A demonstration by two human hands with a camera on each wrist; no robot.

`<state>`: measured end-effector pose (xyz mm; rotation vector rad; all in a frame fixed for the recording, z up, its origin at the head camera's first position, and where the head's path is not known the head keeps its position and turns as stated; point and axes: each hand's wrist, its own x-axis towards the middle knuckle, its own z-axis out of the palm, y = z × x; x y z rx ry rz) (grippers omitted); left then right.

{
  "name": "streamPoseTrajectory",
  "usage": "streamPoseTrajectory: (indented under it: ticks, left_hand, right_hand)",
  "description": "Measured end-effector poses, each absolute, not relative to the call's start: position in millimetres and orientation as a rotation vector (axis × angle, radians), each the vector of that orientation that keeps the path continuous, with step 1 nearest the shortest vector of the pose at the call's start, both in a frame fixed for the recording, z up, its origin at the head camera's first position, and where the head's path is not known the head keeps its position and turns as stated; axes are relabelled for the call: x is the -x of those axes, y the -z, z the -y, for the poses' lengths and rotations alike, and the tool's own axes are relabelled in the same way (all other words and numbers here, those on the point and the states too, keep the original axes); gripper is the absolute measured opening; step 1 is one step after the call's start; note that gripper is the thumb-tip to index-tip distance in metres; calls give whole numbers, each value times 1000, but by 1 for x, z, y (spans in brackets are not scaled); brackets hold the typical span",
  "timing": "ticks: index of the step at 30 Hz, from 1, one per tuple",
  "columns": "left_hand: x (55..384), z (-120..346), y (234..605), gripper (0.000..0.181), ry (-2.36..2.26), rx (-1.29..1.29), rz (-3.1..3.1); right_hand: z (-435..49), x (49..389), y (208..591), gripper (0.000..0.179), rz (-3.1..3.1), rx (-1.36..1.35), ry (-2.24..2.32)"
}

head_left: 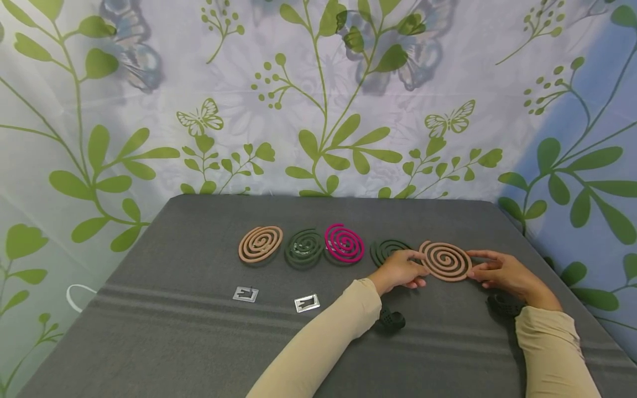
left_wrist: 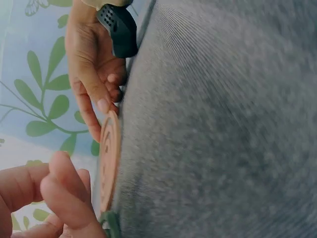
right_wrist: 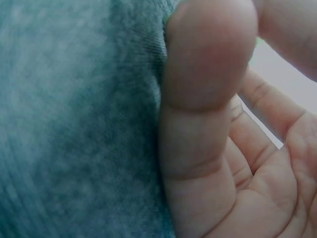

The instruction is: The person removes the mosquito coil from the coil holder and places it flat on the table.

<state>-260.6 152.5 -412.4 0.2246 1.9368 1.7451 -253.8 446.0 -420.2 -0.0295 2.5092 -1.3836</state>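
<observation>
At the right of the head view, a tan mosquito coil (head_left: pixel 445 261) lies between both hands, flat and close over the grey table. My left hand (head_left: pixel 402 270) has its fingertips at the coil's left edge. The right hand (head_left: pixel 512 276) pinches the opposite edge between thumb and fingers. In the left wrist view the tan coil (left_wrist: pixel 110 158) appears nearly edge-on, with the right hand (left_wrist: pixel 91 69) at its far end. Partly hidden behind my left hand is a dark green coil (head_left: pixel 390 249). The right wrist view shows mostly the right hand's fingers (right_wrist: pixel 203 114).
Leftward in the row lie a pink coil (head_left: pixel 344 244), another green coil (head_left: pixel 304 247) and another tan coil (head_left: pixel 260 244). Two small metal coil stands, one on the left (head_left: pixel 245 294) and one nearer the middle (head_left: pixel 307 303), lie in front. A leaf-patterned curtain (head_left: pixel 318 99) hangs behind the table (head_left: pixel 199 342).
</observation>
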Motion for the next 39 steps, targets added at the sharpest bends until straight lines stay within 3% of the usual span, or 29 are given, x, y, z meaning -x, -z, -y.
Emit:
streamPoseTrajectory:
  ticks: [19,39]
  left_hand:
    - [252,-124,385,39,-1753,-490,-1924]
    - [252,-79,356,40,-1517,-816,-2035]
  right_hand:
    - [-439,255,407,66,-2558,70,1303]
    - [-398,260,391,61,-2556,344,1395]
